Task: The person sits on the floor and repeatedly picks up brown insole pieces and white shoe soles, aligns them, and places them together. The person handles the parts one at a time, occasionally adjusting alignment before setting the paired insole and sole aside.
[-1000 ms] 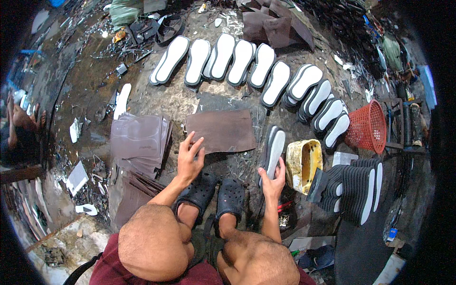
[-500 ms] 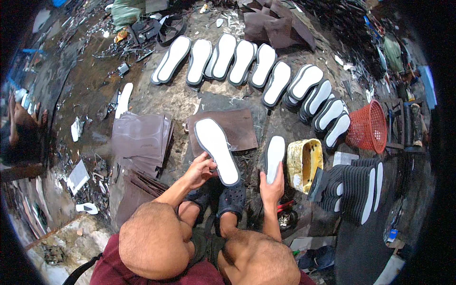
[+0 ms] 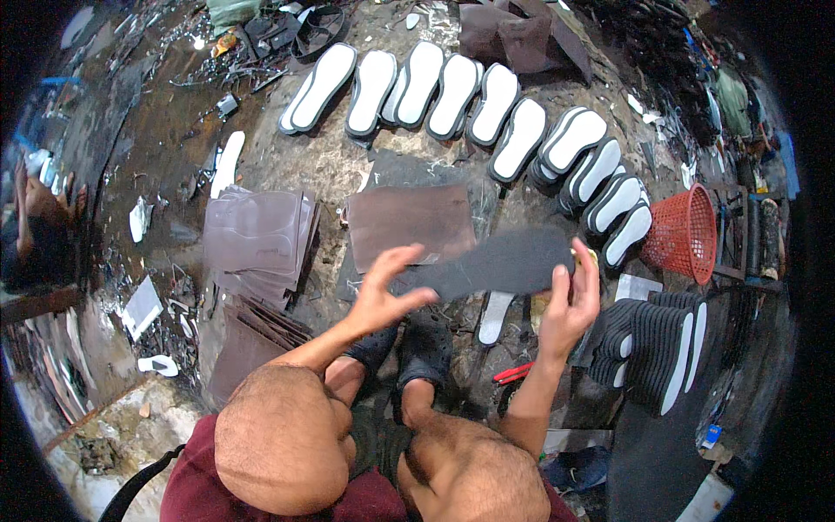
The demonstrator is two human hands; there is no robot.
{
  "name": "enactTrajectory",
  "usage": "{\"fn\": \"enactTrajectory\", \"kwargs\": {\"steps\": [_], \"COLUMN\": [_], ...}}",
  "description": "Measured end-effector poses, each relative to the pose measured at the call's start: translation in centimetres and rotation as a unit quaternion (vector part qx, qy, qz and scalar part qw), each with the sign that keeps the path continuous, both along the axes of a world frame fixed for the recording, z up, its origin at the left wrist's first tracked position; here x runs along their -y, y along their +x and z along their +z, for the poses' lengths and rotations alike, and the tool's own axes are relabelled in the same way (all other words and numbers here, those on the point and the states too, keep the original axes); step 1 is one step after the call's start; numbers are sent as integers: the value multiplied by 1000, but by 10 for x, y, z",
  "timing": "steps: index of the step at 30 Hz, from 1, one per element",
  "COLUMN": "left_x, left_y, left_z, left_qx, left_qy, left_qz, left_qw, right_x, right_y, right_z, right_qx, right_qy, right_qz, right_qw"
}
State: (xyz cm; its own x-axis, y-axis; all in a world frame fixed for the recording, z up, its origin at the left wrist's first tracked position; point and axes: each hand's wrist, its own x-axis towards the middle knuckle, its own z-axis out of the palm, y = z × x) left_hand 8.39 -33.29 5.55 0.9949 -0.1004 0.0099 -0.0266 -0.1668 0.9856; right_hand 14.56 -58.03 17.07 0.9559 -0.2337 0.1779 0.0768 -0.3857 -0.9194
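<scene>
Your right hand [image 3: 565, 315] pinches the dark sole [image 3: 504, 263] by its wide end, long axis left-right, narrow end inside your wide-spread left hand [image 3: 379, 300].

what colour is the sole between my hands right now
The sole is dark grey, in the head view.

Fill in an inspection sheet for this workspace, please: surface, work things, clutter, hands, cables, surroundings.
Surface: stained floor, brown sheet ahead.
Work things: raised dark sole; white-topped soles in an arc; stacked sheets at left; stacked soles at right.
Clutter: pale scraps at left.
Hands: right hand grips the dark sole's right end; left hand spread at its left end, contact unclear.
Cables: nothing seen.
Surroundings: red basket at right; another person at left edge.
</scene>
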Motion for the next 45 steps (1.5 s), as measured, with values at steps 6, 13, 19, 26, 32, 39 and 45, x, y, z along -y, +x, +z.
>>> {"fn": "enactTrajectory", "kwargs": {"steps": [6,13,19,26,32,39,45], "left_x": [-40,-58,-57,-53,-53,-38,-47], "left_y": [-4,-11,-15,-16,-4,18,46], "left_z": [-33,-68,-75,-76,-62,-53,-76], "left_qx": [-330,-274,-262,-266,-301,200,175], "left_qy": [-297,-146,-34,-27,40,380,260], "left_qz": [277,329,317,340,319,-10,-87], "left_qw": [852,892,911,901,898,903,946], "right_x": [-18,-18,-16,-20,-17,-25,-36], "right_y": [33,31,26,25,27,22,12], "right_z": [-93,-188,-201,-191,-201,-193,-153], "right_qx": [-151,-222,-228,-246,-244,-199,-135], "right_qy": [258,126,121,145,125,-121,-142], "right_qz": [33,55,49,54,45,7,-33], "right_qw": [954,965,965,957,960,972,980]}}
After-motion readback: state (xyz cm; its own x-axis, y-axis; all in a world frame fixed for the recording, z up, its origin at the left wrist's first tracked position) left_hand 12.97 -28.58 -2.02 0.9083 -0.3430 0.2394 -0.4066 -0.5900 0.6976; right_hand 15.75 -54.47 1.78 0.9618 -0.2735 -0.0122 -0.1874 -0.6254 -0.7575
